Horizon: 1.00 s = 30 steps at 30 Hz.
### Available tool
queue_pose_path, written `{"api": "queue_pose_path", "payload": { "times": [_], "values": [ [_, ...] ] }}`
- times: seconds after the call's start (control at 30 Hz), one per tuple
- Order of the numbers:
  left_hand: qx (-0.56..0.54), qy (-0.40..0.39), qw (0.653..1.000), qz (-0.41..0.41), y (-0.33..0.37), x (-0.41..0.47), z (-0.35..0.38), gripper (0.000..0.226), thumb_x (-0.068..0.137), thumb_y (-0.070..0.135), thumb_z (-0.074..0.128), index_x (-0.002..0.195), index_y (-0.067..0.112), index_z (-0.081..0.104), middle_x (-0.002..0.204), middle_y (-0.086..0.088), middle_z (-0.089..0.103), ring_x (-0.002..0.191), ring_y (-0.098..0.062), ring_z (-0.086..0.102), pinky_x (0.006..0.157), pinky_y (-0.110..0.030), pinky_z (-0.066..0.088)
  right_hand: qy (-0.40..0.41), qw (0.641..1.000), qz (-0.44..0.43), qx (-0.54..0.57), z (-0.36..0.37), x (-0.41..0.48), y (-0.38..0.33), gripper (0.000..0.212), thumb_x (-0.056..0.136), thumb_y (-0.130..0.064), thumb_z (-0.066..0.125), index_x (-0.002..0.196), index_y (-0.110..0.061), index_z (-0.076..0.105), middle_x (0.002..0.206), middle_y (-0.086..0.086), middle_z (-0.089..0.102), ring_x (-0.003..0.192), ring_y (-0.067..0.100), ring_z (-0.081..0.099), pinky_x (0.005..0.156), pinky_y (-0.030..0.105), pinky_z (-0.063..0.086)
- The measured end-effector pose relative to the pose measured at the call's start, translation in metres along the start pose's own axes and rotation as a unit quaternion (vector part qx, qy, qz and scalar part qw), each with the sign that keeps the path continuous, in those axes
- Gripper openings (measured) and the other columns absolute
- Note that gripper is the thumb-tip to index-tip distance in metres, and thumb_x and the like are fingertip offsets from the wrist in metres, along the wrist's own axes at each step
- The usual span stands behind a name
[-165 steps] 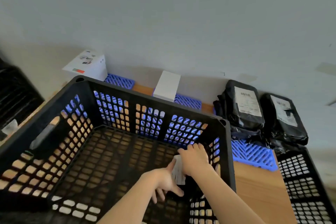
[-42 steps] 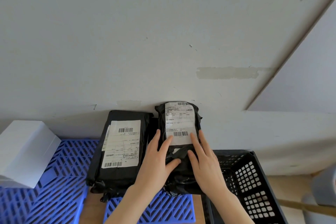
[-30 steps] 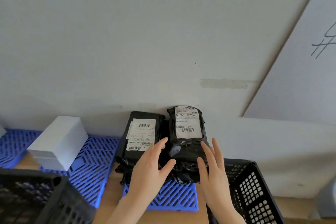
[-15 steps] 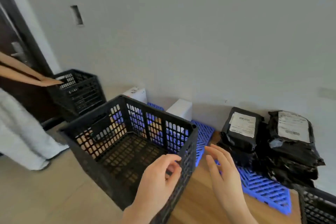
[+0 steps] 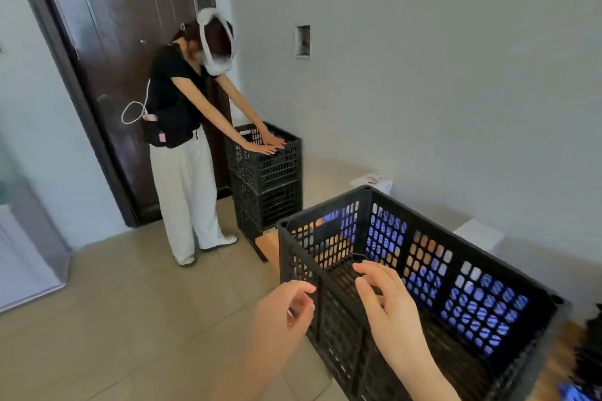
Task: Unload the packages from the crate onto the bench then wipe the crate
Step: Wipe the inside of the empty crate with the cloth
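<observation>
Soft even daylight, wide-angle edge bending, blurred lower-right corner.

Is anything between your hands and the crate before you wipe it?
Nothing visible. The left hand hovers just outside the near corner of the crate, the right hand above its near edge; neither holds a cloth.

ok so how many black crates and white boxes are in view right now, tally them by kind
black crates: 3 (near crate, upper stacked crate, lower stacked crate)
white boxes: 2 (printed white box, plain white box)
total: 5
</observation>
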<state>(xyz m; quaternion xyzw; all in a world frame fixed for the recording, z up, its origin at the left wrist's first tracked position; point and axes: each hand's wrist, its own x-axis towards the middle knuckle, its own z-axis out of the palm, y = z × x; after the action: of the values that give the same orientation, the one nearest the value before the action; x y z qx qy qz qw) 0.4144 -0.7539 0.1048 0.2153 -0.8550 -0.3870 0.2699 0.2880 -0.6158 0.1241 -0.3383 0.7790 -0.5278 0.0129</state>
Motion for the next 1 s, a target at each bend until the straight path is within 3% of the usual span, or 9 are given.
{"api": "queue_pose_path", "payload": {
  "times": [0.07,0.17,0.27,0.47,0.63,0.87,1.0],
  "values": [
    [0.001,-0.001,1.0,-0.009,-0.025,0.017,-0.029,0.02,0.091,0.011,0.064,0.103,0.028,0.065,0.086,0.012,0.067,0.083,-0.006,0.06,0.065,-0.007,0.043,-0.017,1.0,-0.001,0.001,0.039,0.019,-0.016,0.02,0.095,-0.028,0.053,0.109,-0.041,0.058,0.119,-0.02,0.053,0.109,-0.008,0.05,0.091,0.015,0.045],
    [0.003,-0.003,1.0,-0.007,-0.064,0.045,-0.065,0.02,0.094,0.016,0.061,0.104,0.034,0.062,0.095,0.013,0.066,0.097,0.0,0.057,0.071,-0.007,0.043,-0.03,1.0,-0.006,0.005,0.094,0.044,-0.034,0.02,0.096,-0.029,0.051,0.113,-0.037,0.059,0.119,-0.021,0.052,0.112,-0.003,0.05,0.098,0.025,0.047],
    [0.012,-0.005,1.0,0.0,-0.098,0.07,-0.086,0.028,0.093,0.017,0.062,0.099,0.044,0.056,0.096,0.017,0.065,0.094,0.003,0.058,0.07,-0.007,0.043,-0.028,1.0,-0.003,0.01,0.136,0.061,-0.047,0.022,0.096,-0.027,0.052,0.114,-0.035,0.06,0.12,-0.02,0.052,0.113,-0.001,0.051,0.098,0.03,0.047],
    [0.028,-0.019,0.999,0.023,-0.142,0.133,-0.106,0.02,0.092,0.018,0.061,0.109,0.028,0.065,0.095,0.018,0.065,0.092,0.002,0.058,0.071,-0.006,0.042,-0.031,0.999,-0.01,0.009,0.2,0.111,-0.061,0.021,0.095,-0.028,0.053,0.113,-0.036,0.06,0.119,-0.023,0.051,0.113,-0.005,0.049,0.1,0.03,0.044],
    [0.049,-0.03,0.998,0.039,-0.177,0.194,-0.116,0.022,0.093,0.02,0.061,0.111,0.031,0.064,0.094,0.019,0.064,0.09,0.002,0.06,0.076,-0.015,0.049,-0.044,0.999,-0.015,-0.023,0.246,0.168,-0.051,0.027,0.096,-0.03,0.051,0.122,-0.03,0.058,0.129,-0.015,0.048,0.119,-0.002,0.043,0.101,0.016,0.033],
    [0.12,-0.062,0.99,0.032,-0.222,0.285,-0.121,0.016,0.094,0.033,0.056,0.109,0.038,0.06,0.095,0.02,0.063,0.092,0.001,0.06,0.078,-0.023,0.052,-0.036,0.998,0.0,-0.057,0.302,0.247,-0.026,0.034,0.097,-0.036,0.048,0.131,-0.031,0.052,0.138,-0.014,0.039,0.127,0.003,0.036,0.102,0.016,0.03],
    [0.145,-0.075,0.986,0.025,-0.246,0.336,-0.115,0.02,0.094,0.031,0.058,0.113,0.037,0.058,0.102,0.02,0.061,0.095,0.003,0.057,0.078,-0.017,0.05,-0.017,0.996,0.019,-0.085,0.326,0.285,-0.01,0.039,0.098,-0.036,0.047,0.136,-0.03,0.046,0.142,-0.01,0.036,0.13,0.009,0.031,0.107,0.022,0.029]
  ]
}}
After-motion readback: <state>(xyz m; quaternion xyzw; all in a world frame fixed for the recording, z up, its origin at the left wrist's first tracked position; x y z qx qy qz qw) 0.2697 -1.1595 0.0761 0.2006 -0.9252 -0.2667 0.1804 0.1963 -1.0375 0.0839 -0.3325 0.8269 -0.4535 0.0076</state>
